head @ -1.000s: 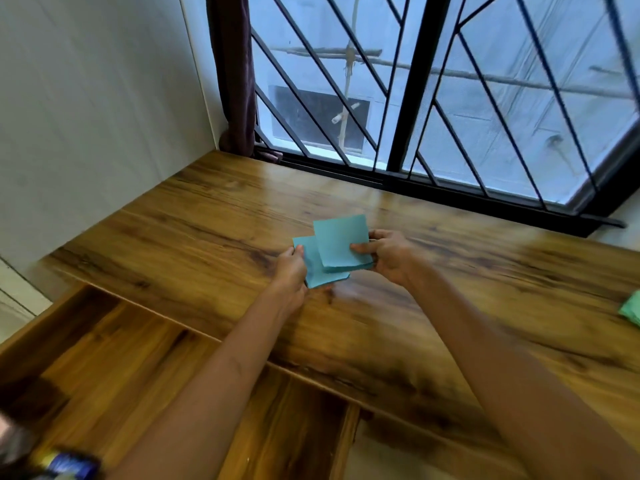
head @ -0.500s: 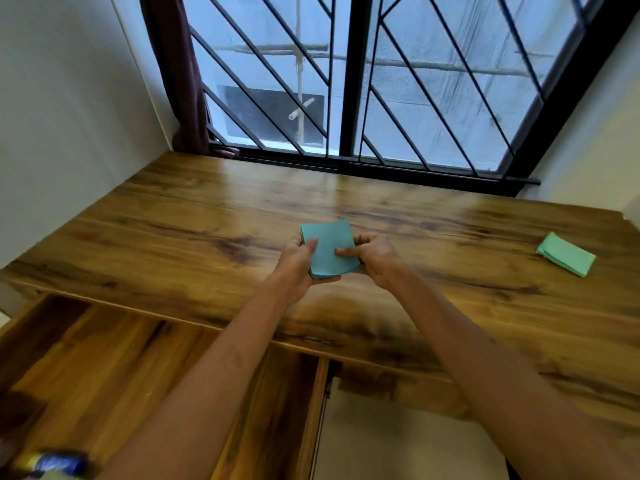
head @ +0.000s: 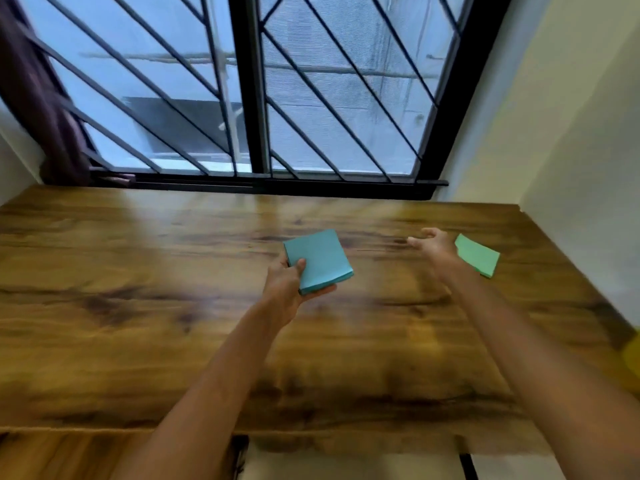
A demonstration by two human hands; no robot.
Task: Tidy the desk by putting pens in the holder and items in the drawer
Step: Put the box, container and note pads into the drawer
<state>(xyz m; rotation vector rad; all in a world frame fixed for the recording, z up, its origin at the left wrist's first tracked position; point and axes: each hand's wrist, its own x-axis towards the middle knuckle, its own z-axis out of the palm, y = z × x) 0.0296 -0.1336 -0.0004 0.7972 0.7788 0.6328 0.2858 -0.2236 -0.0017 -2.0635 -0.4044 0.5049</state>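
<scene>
Head view, nearest first: at 7 o'clock, below the counter's front edge, a strip of brown wood shows, probably the open drawer [head: 52, 455], though too little is visible to be sure or to see what lies in it. Both forearms reach out over the wooden counter [head: 138, 306], a glossy slab with dark streaked grain, blurred in places. Just above centre the left hand [head: 289, 284] is closed around a teal pad of sticky notes [head: 318, 263], thumb on top, fingers beneath; the pad is square, thin-leaved, matte, held clear of the wood. At 2 o'clock the right hand [head: 433, 244] is spread, fingers curled loosely and empty, just beside a green pad of sticky notes [head: 478, 254] lying flat, not yet touching it. By my reading the paper pads are being gathered for the drawer and neither is stowed; no pens or holder appear. At 12 o'clock stands a window with black diagonal bars [head: 249, 98], a dark curtain [head: 38, 109] at 10
</scene>
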